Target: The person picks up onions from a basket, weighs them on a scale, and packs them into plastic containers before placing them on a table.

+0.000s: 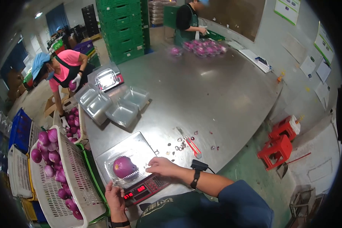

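Observation:
A purple onion sits in a clear plastic tray on the steel pan of a digital scale. Red figures glow on the scale's display. My left hand is at the scale's front left, its thumb and forefinger apart beside the tray's near corner. To the right of the onion, my right hand is over the pan with thumb and fingers drawn together. Whatever it pinches, if anything, is too small to make out.
A red box cutter and onion scraps lie right of the scale. Empty clear trays stand farther back. At left is a white basket of onions. One co-worker handles onions; another stands behind packed onions.

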Demonstrator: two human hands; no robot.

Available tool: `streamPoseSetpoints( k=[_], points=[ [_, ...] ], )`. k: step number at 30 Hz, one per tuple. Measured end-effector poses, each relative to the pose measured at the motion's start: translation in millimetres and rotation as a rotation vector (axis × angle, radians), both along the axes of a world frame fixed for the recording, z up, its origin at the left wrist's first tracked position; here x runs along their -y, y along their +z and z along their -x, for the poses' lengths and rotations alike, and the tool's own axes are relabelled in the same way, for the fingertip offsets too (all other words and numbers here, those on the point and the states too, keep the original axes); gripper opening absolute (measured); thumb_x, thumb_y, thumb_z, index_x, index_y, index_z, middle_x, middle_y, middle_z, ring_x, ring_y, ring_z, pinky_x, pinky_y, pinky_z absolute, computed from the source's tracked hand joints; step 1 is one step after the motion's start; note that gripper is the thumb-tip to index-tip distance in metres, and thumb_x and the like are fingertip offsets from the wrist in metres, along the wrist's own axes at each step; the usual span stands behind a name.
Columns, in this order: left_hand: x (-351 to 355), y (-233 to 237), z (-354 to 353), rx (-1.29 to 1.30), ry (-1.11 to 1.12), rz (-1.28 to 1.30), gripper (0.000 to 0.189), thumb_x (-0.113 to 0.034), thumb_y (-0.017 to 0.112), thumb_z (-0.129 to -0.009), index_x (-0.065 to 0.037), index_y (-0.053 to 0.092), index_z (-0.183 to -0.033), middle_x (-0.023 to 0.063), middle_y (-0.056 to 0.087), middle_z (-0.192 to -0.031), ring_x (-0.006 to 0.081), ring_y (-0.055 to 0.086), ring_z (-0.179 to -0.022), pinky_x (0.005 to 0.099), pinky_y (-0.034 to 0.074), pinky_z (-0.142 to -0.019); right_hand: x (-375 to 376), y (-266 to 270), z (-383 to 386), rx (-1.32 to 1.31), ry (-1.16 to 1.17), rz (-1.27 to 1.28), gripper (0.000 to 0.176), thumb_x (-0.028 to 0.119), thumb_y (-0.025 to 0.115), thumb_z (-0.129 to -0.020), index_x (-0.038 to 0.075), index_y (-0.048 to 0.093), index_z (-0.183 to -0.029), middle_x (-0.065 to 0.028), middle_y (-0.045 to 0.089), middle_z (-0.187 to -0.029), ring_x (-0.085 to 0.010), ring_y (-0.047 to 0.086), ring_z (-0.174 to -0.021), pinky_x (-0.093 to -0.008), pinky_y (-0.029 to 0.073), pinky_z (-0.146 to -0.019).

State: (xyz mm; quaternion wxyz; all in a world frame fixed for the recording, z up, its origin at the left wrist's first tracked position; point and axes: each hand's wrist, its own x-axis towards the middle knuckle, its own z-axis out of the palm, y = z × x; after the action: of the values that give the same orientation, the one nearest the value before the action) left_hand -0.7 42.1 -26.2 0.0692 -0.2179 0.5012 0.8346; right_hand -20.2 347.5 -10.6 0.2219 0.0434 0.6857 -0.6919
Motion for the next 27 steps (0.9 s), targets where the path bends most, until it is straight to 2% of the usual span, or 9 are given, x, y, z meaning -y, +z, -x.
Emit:
streamPoseSetpoints(
  k=[3,7,10,11,16,22,23,25,27],
  points=[
    [-32.8,9.8,6.1,0.036,-0.052,0.017,0.047,0.008,0.055,-0.086,-0.001,0.051,-0.132,0.0081,0.061,-0.075,0.0174,0.058,-0.058,0.0252,0.045,-0.046,-36.0,16.3,3.0,-0.002,-0.079,-0.316,0.095,0.066,0.074,-0.083,-0.006,0.050,-0.140,-0.0120,0.070,-0.083,-0.0204,0.067,-0.078,-0.0327,0.053,-0.071],
    [-81.3,14.4,19.7,0.052,-0.115,0.014,0.053,0.007,0.057,-0.085,0.002,0.049,-0.138,0.0077,0.062,-0.076,0.0167,0.057,-0.057,0.0263,0.046,-0.049,-61.0,25.7,10.9,0.113,0.008,-0.289,0.113,0.065,0.075,-0.082,-0.006,0.026,-0.156,-0.0153,0.070,-0.098,-0.0201,0.066,-0.082,-0.0313,0.052,-0.071],
    [-109.2,15.5,32.8,0.023,-0.228,0.037,0.052,0.004,0.062,-0.088,0.004,0.049,-0.138,0.0074,0.063,-0.079,0.0162,0.058,-0.059,0.0267,0.046,-0.050,-68.3,47.9,10.6,0.207,-0.189,-0.037,0.106,0.051,0.078,-0.085,0.001,0.020,-0.160,-0.0198,0.060,-0.133,-0.0257,0.069,-0.094,-0.0346,0.056,-0.073],
    [-116.7,15.1,36.5,0.008,-0.281,0.093,0.051,0.001,0.065,-0.089,0.005,0.050,-0.137,0.0075,0.065,-0.081,0.0155,0.059,-0.061,0.0267,0.046,-0.050,-77.2,-5.8,19.5,0.187,-0.235,0.087,0.104,0.046,0.077,-0.086,0.004,0.018,-0.160,-0.0223,0.061,-0.133,-0.0284,0.070,-0.099,-0.0342,0.058,-0.069],
    [-129.1,44.8,46.2,-0.047,-0.356,0.281,0.049,-0.007,0.077,-0.091,0.004,0.055,-0.133,0.0064,0.069,-0.092,0.0124,0.066,-0.078,0.0257,0.054,-0.068,-147.4,-51.7,39.9,0.318,-0.440,0.360,0.062,0.044,0.065,-0.090,0.006,0.045,-0.135,-0.0201,0.065,-0.088,-0.0261,0.066,-0.060,-0.0323,0.050,-0.043],
    [2.3,78.1,23.5,-0.255,0.085,0.578,0.031,-0.003,0.072,-0.092,-0.004,0.063,-0.121,-0.0013,0.062,-0.093,0.0064,0.058,-0.080,0.0215,0.049,-0.073,-297.6,-74.6,122.4,0.148,-0.895,0.272,0.070,0.065,0.058,-0.093,0.019,0.043,-0.144,-0.0115,0.063,-0.091,-0.0164,0.053,-0.048,-0.0251,0.043,-0.039],
    [28.9,86.0,17.4,-0.233,0.203,0.765,0.026,-0.003,0.069,-0.094,-0.004,0.062,-0.119,-0.0016,0.061,-0.095,0.0056,0.056,-0.082,0.0207,0.047,-0.073,-307.4,-50.0,145.6,0.073,-1.018,0.238,0.060,0.065,0.059,-0.095,0.014,0.055,-0.124,-0.0037,0.059,-0.076,-0.0148,0.046,-0.039,-0.0261,0.031,-0.033],
    [84.4,101.5,-6.6,-0.255,0.370,0.950,0.024,-0.003,0.066,-0.095,-0.003,0.062,-0.119,-0.0016,0.061,-0.096,0.0059,0.055,-0.082,0.0212,0.046,-0.074,-375.6,-66.1,186.0,0.007,-1.049,0.052,0.063,0.052,0.068,-0.094,0.007,0.052,-0.135,-0.0083,0.067,-0.092,-0.0197,0.062,-0.057,-0.0306,0.048,-0.048],
    [128.4,105.4,-29.5,-0.154,0.470,1.239,0.024,-0.004,0.067,-0.093,0.001,0.063,-0.116,0.0014,0.063,-0.096,0.0087,0.057,-0.082,0.0255,0.049,-0.074,-417.9,-117.1,243.9,-0.305,-1.176,-0.754,0.065,0.037,0.074,-0.092,-0.001,0.051,-0.139,-0.0131,0.070,-0.113,-0.0253,0.070,-0.090,-0.0357,0.056,-0.079]
  ],
)
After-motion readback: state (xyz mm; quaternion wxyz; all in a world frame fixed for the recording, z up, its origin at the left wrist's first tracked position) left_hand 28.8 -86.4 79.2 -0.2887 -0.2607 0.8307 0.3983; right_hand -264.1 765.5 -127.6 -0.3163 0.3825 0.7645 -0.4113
